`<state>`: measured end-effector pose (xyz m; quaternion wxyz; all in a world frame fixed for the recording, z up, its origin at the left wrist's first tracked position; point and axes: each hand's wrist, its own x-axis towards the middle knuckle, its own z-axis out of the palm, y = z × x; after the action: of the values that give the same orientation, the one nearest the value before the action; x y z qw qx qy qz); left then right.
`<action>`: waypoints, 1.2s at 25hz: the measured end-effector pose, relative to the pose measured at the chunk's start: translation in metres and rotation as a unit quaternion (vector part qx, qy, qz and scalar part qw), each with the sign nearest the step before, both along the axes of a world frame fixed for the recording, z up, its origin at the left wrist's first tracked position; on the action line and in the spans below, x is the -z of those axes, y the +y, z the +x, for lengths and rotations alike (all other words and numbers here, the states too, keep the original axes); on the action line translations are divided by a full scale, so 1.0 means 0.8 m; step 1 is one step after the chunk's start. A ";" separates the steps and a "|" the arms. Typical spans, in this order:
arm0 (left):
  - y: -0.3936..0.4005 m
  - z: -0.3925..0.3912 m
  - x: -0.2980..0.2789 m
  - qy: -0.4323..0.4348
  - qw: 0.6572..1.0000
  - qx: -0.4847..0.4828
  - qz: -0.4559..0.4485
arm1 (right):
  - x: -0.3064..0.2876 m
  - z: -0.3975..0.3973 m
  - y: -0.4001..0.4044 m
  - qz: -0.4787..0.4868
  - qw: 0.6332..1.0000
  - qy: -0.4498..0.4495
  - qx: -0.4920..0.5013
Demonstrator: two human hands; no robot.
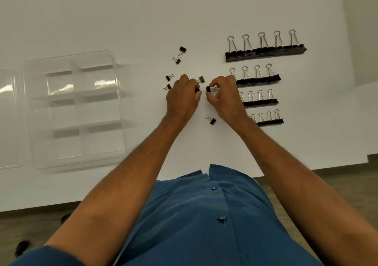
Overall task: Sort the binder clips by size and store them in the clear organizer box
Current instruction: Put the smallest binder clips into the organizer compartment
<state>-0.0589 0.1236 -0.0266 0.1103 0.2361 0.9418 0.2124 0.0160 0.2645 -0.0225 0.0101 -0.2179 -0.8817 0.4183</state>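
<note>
Four rows sorted, smallest clips still loose

Four rows of clips stand in order at the right of the table: largest row at the back, then second row, third row and fourth row nearest the person.

Item: loose small clips, centre of table. One pair lies behind the hands; two lie just left of the left hand; one lies between the hands at the back; one lies nearer the person, below the right hand.

Item: right hand, fingers curled, pinching a small clip by its wire handles, black body pointing left.

Item: left hand, fingers curled over something dark at the fingertips, apparently another small clip; the grip itself is hidden.

Item: organizer box, clear, with divided compartments, at the left of the table and well apart from both hands. No clips show in it.

Handling note: the step looks like gathering the smallest size. Best done by pinching each clip at the handles, setting it upright beside its fellows in a fifth row, and checking its size against the fourth row, which differs only slightly.
</note>
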 end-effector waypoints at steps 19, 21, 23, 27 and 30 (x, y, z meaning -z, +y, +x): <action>-0.090 0.089 0.011 -0.071 0.993 -0.012 0.089 | -0.008 -0.020 -0.005 0.102 0.978 -0.074 -0.167; -0.092 0.084 0.010 -0.085 0.992 -0.018 0.093 | -0.010 0.009 -0.008 0.090 0.979 -0.097 -0.153; -0.092 0.082 0.009 -0.089 0.991 -0.017 0.096 | -0.009 0.038 -0.016 0.071 0.982 -0.106 -0.137; -0.090 0.080 0.008 -0.094 0.991 -0.018 0.092 | -0.005 0.069 -0.043 0.002 0.989 -0.115 -0.090; -0.089 0.079 0.007 -0.100 0.992 -0.009 0.077 | 0.000 0.066 -0.061 0.004 0.990 -0.111 -0.083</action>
<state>0.0043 0.0525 -0.0324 0.1832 0.2129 0.9090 0.3078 0.0692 0.2157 -0.0225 -0.1219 -0.1890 -0.8939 0.3877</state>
